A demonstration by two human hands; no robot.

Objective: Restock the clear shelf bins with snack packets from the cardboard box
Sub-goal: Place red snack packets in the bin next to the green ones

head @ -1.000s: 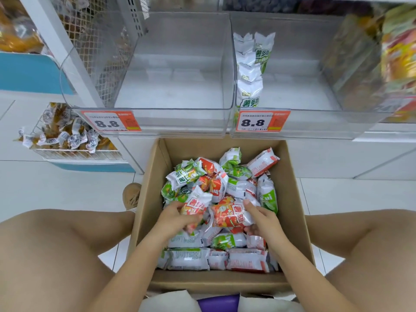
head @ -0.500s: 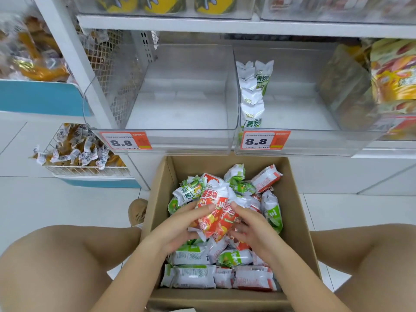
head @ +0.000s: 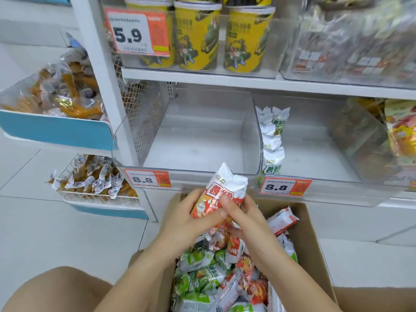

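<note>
A bunch of red-and-white snack packets (head: 221,194) is lifted above the cardboard box (head: 315,251), just below the front lip of the left clear bin (head: 191,140). My left hand (head: 191,219) grips the bunch from the left; my right hand (head: 243,217) holds it from the right, fingers curled over the front. The left bin holds nothing. The right clear bin (head: 315,154) has a row of green-and-white packets (head: 273,140) along its left wall. The box holds several red and green packets (head: 213,273).
Yellow canisters (head: 198,34) stand on the shelf above, behind a 5.9 price tag. Two 8.8 tags (head: 147,179) hang on the bin fronts. Blue-fronted trays of wrapped snacks (head: 58,95) sit to the left. Orange bags (head: 400,131) fill the far-right bin. My bare knees flank the box.
Both hands gathered red packets in the box and raised them together toward the shelf. The view tilted up, showing the upper shelf.
</note>
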